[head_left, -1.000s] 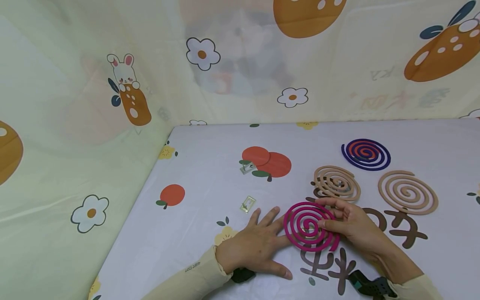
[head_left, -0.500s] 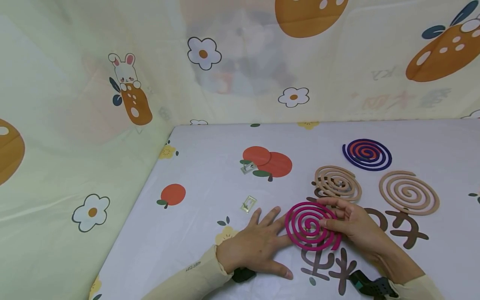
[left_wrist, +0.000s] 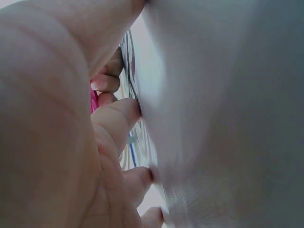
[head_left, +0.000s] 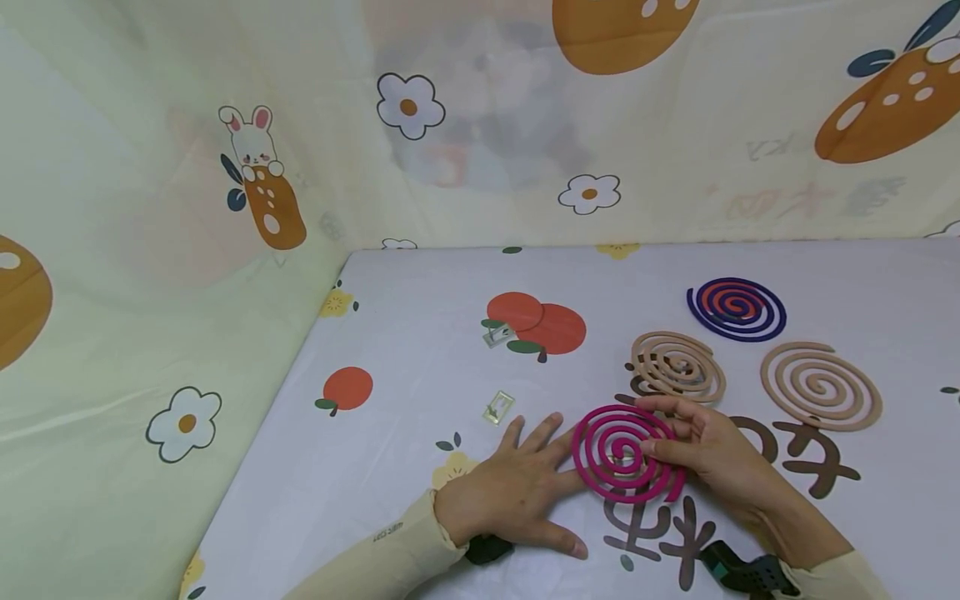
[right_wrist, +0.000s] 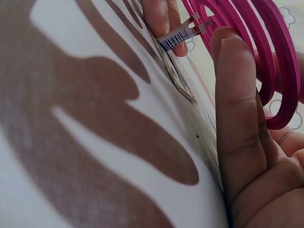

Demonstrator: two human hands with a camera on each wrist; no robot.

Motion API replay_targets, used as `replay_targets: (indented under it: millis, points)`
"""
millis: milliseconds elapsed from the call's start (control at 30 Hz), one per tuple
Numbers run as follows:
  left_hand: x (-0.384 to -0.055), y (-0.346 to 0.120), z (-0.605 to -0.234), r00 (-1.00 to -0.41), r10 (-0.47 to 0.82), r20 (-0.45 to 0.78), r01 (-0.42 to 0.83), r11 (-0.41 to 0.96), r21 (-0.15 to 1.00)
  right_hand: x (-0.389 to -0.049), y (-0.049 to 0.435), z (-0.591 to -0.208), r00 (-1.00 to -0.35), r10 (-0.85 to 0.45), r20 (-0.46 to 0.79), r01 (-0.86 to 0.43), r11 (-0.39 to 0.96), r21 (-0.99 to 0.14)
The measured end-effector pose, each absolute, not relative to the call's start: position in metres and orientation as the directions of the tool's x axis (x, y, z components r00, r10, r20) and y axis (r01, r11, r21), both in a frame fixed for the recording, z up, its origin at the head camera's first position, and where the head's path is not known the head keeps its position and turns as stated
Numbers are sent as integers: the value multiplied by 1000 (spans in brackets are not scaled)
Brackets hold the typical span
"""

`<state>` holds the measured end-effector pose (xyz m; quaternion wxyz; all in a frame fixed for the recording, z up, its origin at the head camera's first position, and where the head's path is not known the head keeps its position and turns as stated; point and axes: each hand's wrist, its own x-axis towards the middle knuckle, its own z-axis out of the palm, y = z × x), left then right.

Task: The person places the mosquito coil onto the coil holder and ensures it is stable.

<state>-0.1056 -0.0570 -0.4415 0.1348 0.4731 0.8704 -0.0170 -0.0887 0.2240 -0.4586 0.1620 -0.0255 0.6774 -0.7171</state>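
Observation:
My right hand (head_left: 708, 442) pinches a magenta mosquito coil (head_left: 622, 450) at its right side, thumb on top. In the right wrist view the coil (right_wrist: 287, 61) is raised off the cloth, slanting. A thin metal coil stand (right_wrist: 175, 40) with a barcode print lies beneath, its forked tab standing up at the coil's middle. Palm down, my left hand (head_left: 517, 492) rests on the table with fingers spread. Its index finger reaches under the coil's left edge, its tip hidden; in the right wrist view fingertips (right_wrist: 156, 16) lie right beside the stand.
Two tan coils, one nearer (head_left: 714, 383) and one farther right (head_left: 823, 383), lie beyond my right hand. A blue-and-red coil (head_left: 778, 317) is behind them. Two more small stands, one closer (head_left: 497, 408) and one farther (head_left: 497, 336), lie beyond my left hand. Patterned cloth walls enclose the table.

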Motion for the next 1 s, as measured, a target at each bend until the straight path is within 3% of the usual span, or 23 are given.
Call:
replay_targets:
  millis: [1000]
  points:
    - [-106, -56, -442, -519, 811, -270, 822, 560, 105, -90, 225, -458, -935, -279, -218, 233, -20, -972]
